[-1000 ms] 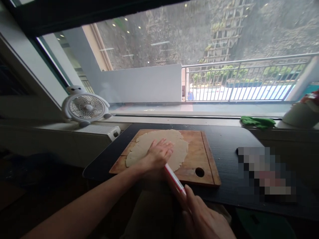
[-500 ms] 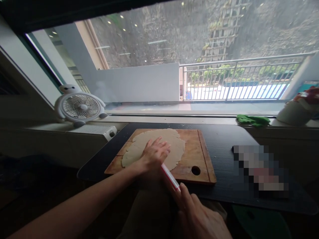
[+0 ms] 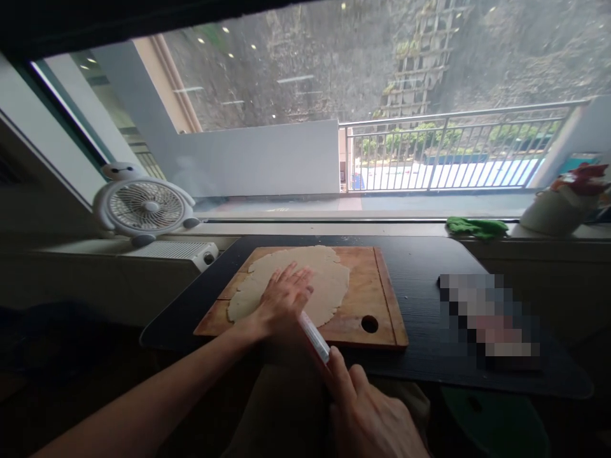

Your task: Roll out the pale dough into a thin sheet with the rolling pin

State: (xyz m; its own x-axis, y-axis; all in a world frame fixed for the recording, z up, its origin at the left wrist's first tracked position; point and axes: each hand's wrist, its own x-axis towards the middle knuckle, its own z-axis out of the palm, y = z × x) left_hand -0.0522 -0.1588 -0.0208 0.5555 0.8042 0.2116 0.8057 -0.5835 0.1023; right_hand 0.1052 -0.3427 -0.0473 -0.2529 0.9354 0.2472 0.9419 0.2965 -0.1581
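A thin, rolled-out sheet of pale dough [image 3: 329, 280] with a ragged edge covers much of the wooden cutting board [image 3: 365, 286]. My left hand [image 3: 286, 294] lies over the dough, fingers spread and slightly blurred. In my right hand [image 3: 375, 407], near the bottom of the view, is a knife [image 3: 315, 337] with a narrow, whitish blade and a reddish side. The fingers are wrapped round its handle, which they mostly cover. The blade points up and left, its tip end reaching the left hand's wrist side, where the tip is hidden.
The board rests on a black table [image 3: 420, 273] by a window. To the left stands a white fan [image 3: 147, 207] above a vented white unit [image 3: 176, 251]. A green cloth [image 3: 477, 227] and a white pot [image 3: 554, 213] sit on the sill. A blurred-out object [image 3: 491, 318] lies at the table's right.
My left hand has slid slightly left over the dough. My right hand and the knife have also shifted a little left. The whole view has drifted slightly.
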